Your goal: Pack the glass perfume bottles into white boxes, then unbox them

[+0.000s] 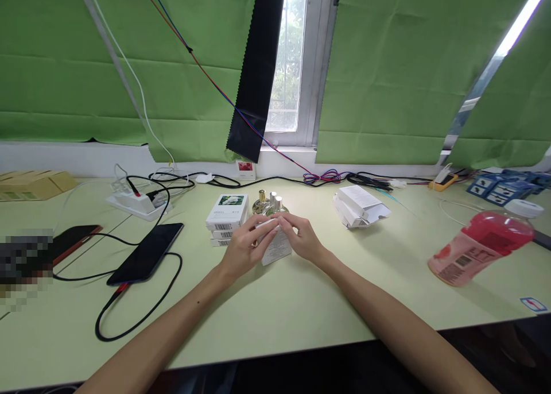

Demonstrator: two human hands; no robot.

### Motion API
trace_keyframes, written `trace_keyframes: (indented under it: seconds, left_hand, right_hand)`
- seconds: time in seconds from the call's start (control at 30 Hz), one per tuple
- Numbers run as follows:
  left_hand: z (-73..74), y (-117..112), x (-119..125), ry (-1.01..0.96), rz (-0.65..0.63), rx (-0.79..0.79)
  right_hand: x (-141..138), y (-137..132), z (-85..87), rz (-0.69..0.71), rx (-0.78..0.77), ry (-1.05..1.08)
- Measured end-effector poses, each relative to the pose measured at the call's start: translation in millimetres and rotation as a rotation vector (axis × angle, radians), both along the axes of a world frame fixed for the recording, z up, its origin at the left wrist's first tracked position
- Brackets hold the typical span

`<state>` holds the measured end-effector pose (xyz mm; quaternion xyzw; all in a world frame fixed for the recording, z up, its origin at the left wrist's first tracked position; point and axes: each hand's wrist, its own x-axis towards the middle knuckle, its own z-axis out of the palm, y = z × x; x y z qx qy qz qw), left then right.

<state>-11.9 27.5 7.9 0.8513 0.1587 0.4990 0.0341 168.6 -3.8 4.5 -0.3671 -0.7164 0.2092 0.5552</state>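
A small white box with fine print stands on the table between my hands. My left hand grips its left side and top. My right hand closes on its upper right edge, fingertips meeting those of the left. Just behind are several small glass bottles with gold and silver caps, partly hidden by my fingers. Left of my left hand is a stack of white boxes, the top one bearing a picture of white flowers on green.
Crumpled white cartons lie right of my hands. A pink drink bottle leans farther right. On the left are a black phone with a looping cable and a white power strip. Cables run along the wall.
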Motion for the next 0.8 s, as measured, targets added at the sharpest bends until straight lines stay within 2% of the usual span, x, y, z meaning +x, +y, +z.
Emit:
trace_keyframes:
  seconds: [0.8]
  left_hand:
    - [3.4, 4.3, -1.9, 0.048, 0.029, -0.14]
  right_hand:
    - [2.8, 2.9, -3.2, -0.026, -0.095, -0.078]
